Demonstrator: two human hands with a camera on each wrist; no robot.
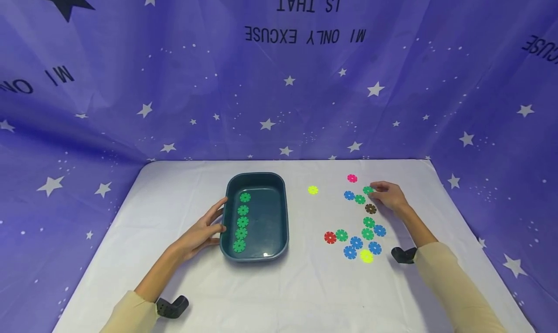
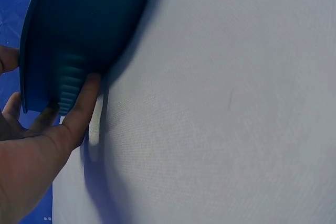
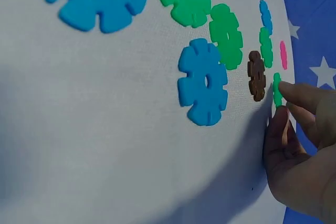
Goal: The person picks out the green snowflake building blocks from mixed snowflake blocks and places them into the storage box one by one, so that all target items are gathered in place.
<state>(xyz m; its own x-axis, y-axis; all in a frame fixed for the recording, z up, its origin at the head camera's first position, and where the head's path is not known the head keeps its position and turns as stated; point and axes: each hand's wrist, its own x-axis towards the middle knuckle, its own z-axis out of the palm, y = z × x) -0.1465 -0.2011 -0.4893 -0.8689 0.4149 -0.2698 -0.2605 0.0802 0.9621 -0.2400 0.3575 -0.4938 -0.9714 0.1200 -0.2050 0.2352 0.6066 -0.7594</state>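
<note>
A dark teal plastic tray (image 1: pixel 275 226) stands left of the middle of the table, with a column of several green snowflake discs (image 1: pixel 242 222) along its left side. My left hand (image 1: pixel 198 236) rests against the tray's left side, its fingers extended; the left wrist view shows fingertips touching the ribbed outer wall (image 2: pixel 71 80). Right of the loose discs, my right hand (image 1: pixel 390 197) pinches a green snowflake disc (image 3: pixel 277 90) between thumb and finger, at the table surface. Closest to that hand lie a brown disc (image 1: pixel 370 209) and another green disc (image 1: pixel 360 199).
Blue discs (image 1: pixel 350 252), a red disc (image 1: pixel 330 237), yellow discs (image 1: pixel 367 256) and a pink disc (image 1: pixel 352 178) lie scattered on the white tablecloth (image 1: pixel 279 294). One yellow disc (image 1: pixel 313 190) sits apart, nearer the tray. A purple starry curtain (image 1: pixel 244 90) encloses the table's back and sides.
</note>
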